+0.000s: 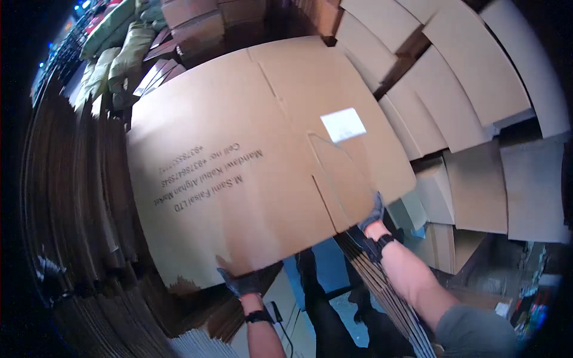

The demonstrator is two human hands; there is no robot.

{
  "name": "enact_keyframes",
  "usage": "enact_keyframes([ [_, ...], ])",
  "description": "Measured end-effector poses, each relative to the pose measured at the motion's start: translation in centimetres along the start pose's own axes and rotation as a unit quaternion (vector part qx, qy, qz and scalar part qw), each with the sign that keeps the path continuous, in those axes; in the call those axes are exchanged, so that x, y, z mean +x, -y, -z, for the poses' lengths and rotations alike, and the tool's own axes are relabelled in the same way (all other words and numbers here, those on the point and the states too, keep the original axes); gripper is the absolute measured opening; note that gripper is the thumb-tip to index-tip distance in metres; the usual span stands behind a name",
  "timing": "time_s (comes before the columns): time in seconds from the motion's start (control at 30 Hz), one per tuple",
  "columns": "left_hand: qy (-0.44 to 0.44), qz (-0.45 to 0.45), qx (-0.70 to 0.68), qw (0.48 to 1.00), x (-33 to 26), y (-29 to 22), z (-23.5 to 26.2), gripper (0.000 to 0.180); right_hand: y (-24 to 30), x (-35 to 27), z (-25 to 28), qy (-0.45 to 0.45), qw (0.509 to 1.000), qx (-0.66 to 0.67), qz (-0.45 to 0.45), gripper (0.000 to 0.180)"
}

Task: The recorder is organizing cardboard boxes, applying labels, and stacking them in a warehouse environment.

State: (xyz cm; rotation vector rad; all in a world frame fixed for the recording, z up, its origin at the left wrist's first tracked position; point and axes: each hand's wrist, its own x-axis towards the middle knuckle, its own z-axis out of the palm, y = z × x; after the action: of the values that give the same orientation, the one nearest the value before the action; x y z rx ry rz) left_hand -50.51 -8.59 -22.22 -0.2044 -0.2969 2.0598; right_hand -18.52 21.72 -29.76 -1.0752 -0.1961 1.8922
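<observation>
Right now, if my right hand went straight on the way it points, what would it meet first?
Most likely the big flat cardboard, whose edge the right hand touches; whether it would pass over or under is unclear in this view.

There's a tall stack of flattened brown cardboard sheets (71, 197) rising on my left, edges showing. Beyond it I see plump, pale green bundles (129, 52) heaped up, and reddish-brown cardboard boxes (194, 28) stacked beside them. Over to my right, I'm looking at light-brown cardboard boxes (474, 65) piled high, some tilted. Down below me there's a flat blue surface (329, 262), and at the far lower right, small coloured things (533, 316) blur together.
</observation>
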Motion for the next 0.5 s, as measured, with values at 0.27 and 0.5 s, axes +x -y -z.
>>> enact_keyframes([
  [0.27,-0.291,-0.009,0.419,0.860,7.5,-16.3,4.4,0.047,-1.4,3.1,-13.3,0.075,0.972,0.002,-0.224,0.055],
  [0.5,-0.400,0.083,0.459,0.788,0.3,0.9,8.3,0.050,5.2,-13.5,4.5,0.064,0.786,-0.603,0.121,0.081],
])
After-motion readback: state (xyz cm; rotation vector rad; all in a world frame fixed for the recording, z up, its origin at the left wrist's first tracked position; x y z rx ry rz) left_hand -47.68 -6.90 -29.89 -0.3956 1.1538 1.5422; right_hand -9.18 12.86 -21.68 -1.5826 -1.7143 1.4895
